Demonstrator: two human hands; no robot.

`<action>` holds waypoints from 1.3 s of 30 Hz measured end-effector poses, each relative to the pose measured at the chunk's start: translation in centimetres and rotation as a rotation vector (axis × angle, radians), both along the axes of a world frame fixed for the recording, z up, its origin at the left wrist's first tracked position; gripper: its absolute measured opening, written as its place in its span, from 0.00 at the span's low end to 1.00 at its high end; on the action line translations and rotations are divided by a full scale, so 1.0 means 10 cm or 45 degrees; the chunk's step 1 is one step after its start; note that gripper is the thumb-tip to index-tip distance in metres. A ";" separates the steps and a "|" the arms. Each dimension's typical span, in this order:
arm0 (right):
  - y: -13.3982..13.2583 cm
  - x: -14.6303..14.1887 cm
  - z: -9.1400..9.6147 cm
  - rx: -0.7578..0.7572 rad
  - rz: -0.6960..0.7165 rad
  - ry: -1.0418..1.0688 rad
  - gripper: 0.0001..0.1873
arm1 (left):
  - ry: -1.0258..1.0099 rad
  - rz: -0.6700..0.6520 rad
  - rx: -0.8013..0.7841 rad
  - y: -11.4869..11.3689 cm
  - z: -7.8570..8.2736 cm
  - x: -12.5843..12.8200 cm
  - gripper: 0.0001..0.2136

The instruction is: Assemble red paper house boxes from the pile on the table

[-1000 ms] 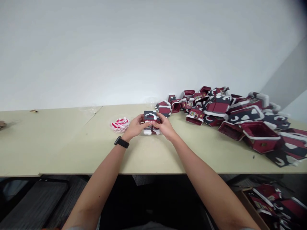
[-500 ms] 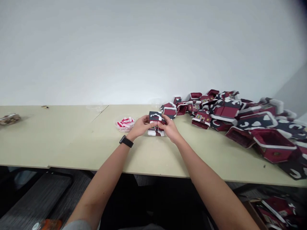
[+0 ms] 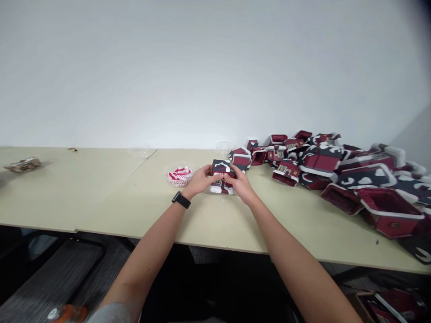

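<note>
Around the small maroon cardboard house [image 3: 221, 175] with its snow-trimmed dark roof, the left hand [image 3: 202, 180] and right hand [image 3: 241, 185] both close, gripping its sides, fingers curled over the top. To the house's left lies a red-and-white paper bundle [image 3: 180, 176]; to its right, a heap of similar houses [image 3: 323, 166] spreads along the surface [image 3: 101, 197].
</note>
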State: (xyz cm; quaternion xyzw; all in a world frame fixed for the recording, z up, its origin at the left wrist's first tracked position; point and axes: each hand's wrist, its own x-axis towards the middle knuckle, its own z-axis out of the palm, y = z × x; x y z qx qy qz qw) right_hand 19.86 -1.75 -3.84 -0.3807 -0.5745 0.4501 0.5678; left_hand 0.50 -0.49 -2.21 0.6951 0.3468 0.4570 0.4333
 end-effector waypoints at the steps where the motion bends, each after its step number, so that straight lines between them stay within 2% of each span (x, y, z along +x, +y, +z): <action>1: 0.00 0.00 0.00 0.005 -0.001 -0.004 0.35 | -0.002 0.003 -0.003 0.00 -0.01 0.00 0.27; 6: -0.01 0.00 0.01 -0.038 -0.004 -0.008 0.38 | -0.040 -0.013 -0.019 -0.03 0.02 0.02 0.26; 12: -0.04 -0.01 0.04 -0.039 0.030 0.050 0.40 | -0.079 -0.011 -0.026 -0.08 0.13 0.03 0.25; 15: -0.09 0.02 0.08 -0.031 0.110 0.137 0.38 | -0.113 0.044 -0.031 -0.24 0.24 0.06 0.25; 18: -0.12 0.06 0.12 -0.009 0.134 0.187 0.38 | -0.168 0.244 0.064 -0.54 0.34 -0.10 0.25; 21: -0.10 0.09 0.11 -0.001 0.103 0.180 0.37 | -0.244 0.680 0.247 -0.86 0.36 -0.64 0.27; 24: -0.07 0.08 0.07 -0.029 0.081 0.204 0.35 | -0.267 1.269 0.324 -1.05 0.28 -1.53 0.27; 27: -0.06 0.05 0.03 -0.055 0.080 0.227 0.33 | -0.071 1.782 0.149 -1.13 0.17 -2.44 0.26; 29: -0.06 0.04 0.02 -0.056 0.082 0.229 0.30 | 0.186 2.020 0.023 -1.16 0.10 -2.90 0.27; 31: -0.06 0.04 0.00 -0.048 0.077 0.223 0.28 | 0.321 2.099 -0.061 -1.18 0.06 -3.22 0.28; 33: -0.06 0.04 -0.01 -0.047 0.068 0.214 0.27 | 0.360 2.109 -0.111 -1.20 0.01 -3.41 0.29; 36: -0.06 0.04 -0.02 -0.067 0.064 0.208 0.27 | 0.369 2.100 -0.134 -1.21 -0.07 -3.54 0.29; 39: -0.06 0.02 -0.02 -0.091 0.061 0.208 0.28 | 0.369 2.084 -0.115 -1.18 -0.14 -3.55 0.30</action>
